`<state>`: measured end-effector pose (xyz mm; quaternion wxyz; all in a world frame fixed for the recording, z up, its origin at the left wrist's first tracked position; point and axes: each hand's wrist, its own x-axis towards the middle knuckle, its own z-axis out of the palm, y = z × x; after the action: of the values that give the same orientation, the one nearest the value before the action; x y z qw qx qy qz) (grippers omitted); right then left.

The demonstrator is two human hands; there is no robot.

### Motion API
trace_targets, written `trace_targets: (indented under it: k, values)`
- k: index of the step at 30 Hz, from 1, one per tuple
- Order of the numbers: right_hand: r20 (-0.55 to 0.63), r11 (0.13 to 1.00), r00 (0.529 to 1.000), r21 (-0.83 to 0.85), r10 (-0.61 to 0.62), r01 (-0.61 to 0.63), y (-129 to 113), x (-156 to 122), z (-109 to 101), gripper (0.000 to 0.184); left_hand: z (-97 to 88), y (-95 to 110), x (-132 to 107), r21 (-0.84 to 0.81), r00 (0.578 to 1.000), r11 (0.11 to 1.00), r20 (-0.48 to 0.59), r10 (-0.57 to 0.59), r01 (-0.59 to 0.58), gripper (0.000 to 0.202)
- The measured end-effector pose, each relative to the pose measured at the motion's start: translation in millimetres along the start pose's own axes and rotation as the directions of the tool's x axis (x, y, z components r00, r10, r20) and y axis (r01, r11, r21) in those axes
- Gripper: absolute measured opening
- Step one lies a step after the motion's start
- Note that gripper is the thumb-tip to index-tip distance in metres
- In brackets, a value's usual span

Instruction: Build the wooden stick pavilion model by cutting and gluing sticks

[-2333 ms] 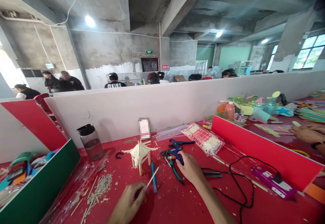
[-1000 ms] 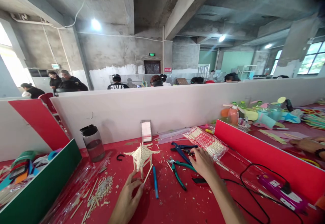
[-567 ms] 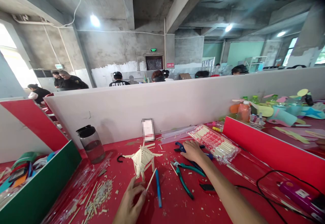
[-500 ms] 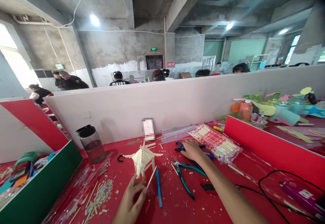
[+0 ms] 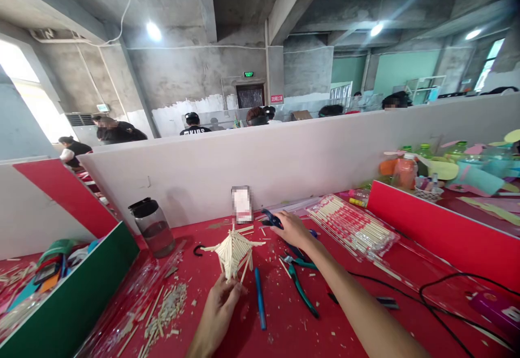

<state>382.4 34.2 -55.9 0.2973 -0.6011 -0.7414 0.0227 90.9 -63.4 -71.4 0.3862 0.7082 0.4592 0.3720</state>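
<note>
A small roof-shaped model of pale wooden sticks [image 5: 232,249] stands on the red tabletop [image 5: 292,323]. My left hand [image 5: 221,301] is closed at its near corner, thumb and fingers pinching there. A thin stick [image 5: 245,270] slants beside the thumb; whether it is attached, I cannot tell. Beyond and to the right, my right hand [image 5: 293,227] is wrapped round a dark blue tool [image 5: 271,219], its kind mostly hidden by the fingers. Green-handled pliers [image 5: 303,287] lie below the right wrist, and a blue pen [image 5: 260,298] lies between the hands.
A phone [image 5: 242,204] leans on the white partition [image 5: 227,160]. A bottle [image 5: 152,230] stands left, near stick scraps [image 5: 166,309]. Bagged sticks [image 5: 353,225] lie right, with a black cord [image 5: 385,288] running past my forearm. Low green [image 5: 77,298] and red dividers [image 5: 439,220] flank the space.
My right hand has moved left with the blue tool, towards the stick model. My left hand's fingers have closed in at the model's near corner. The whole view has shifted slightly.
</note>
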Motion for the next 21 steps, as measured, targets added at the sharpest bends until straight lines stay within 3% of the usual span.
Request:
trace_targets:
  k: [6,12,17,21]
  values:
    - [-0.176,0.932,0.984,0.359,0.017,0.048,-1.6,1.7,-28.0,0.029,2.7,-7.5,8.2,0.021,0.999,0.999,-0.038,0.03,-0.029,0.057]
    - [-0.249,0.675,0.956,0.733,0.153,0.083,-14.8,7.9,-47.3,0.044,2.1,-10.7,6.4,0.037,0.997,0.998,-0.051,0.052,-0.051,0.054]
    - [-0.14,0.37,0.937,0.929,0.321,0.012,-33.0,12.3,-53.1,0.049,1.6,-14.5,5.9,0.036,0.996,0.997,-0.05,0.071,-0.069,0.051]
    - [0.043,0.133,0.933,0.986,0.358,-0.096,-56.2,-11.5,-50.3,0.044,1.7,-18.7,5.2,0.023,0.996,0.998,-0.068,0.064,-0.063,0.053]
